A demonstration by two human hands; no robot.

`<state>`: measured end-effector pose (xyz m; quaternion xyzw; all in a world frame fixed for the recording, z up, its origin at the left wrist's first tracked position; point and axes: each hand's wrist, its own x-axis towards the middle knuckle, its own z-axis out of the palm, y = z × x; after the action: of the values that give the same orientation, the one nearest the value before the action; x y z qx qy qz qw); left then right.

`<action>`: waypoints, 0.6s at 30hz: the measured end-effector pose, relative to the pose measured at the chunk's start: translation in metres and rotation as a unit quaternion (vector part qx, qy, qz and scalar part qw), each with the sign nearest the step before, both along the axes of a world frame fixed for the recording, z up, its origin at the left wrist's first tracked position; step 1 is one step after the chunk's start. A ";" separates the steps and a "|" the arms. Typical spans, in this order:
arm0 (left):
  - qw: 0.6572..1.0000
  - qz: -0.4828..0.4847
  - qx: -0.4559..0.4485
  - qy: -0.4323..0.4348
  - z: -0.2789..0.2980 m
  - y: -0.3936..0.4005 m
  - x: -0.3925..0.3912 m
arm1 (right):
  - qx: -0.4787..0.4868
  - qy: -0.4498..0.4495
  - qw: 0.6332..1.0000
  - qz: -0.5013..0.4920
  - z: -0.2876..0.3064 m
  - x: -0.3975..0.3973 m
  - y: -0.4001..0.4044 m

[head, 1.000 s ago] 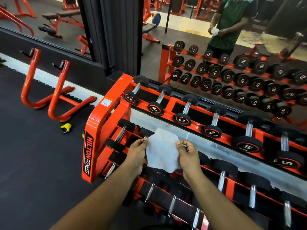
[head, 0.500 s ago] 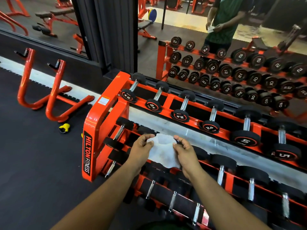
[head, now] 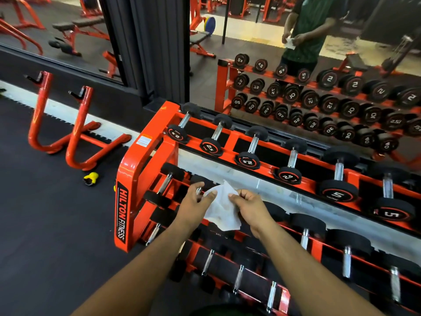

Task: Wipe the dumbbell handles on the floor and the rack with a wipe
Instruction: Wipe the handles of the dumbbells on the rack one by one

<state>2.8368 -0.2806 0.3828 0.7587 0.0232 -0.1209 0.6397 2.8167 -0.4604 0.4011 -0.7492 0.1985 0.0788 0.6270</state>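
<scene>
While we stand over the rack point(head: 127, 179), our left hand point(head: 193, 207) pinches the upper left edge of the wipe point(head: 222, 207) between thumb and curled fingers, and our right hand point(head: 249, 207) pinches its right edge the same way. Between them the wipe hangs as a thin, white, crumpled sheet in front of the middle tier, its lower corner drooping free. We cannot tell whether it touches the dumbbell handle point(head: 164, 184) just to its left. That handle is a bright, ribbed metal bar between black, matte round heads. The rack is glossy orange steel with three sloping tiers and a rounded end plate lettered in black. On the top tier we count four small dumbbells point(head: 210, 139) and two bigger ones point(head: 338, 179). A yellow object point(head: 91, 178) lies on the dark floor point(head: 45, 224).
</scene>
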 end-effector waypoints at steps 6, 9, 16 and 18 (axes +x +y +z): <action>0.997 0.032 -0.023 0.061 -0.004 -0.003 0.005 | -0.015 -0.051 0.999 0.000 -0.003 -0.012 0.007; 0.982 0.120 -0.093 0.113 -0.005 -0.004 0.003 | 0.030 -0.042 0.994 -0.099 -0.003 -0.014 0.002; 0.971 0.102 -0.161 0.147 -0.007 -0.010 -0.004 | 0.168 0.041 0.972 -0.162 -0.009 -0.011 -0.001; 0.975 0.092 -0.155 0.128 -0.005 -0.007 -0.003 | 0.156 0.057 0.975 -0.149 -0.007 -0.009 -0.009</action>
<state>2.8336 -0.2873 0.3782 0.6236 0.1554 -0.1600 0.7492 2.8073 -0.4690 0.3939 -0.5982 0.3284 0.0575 0.7287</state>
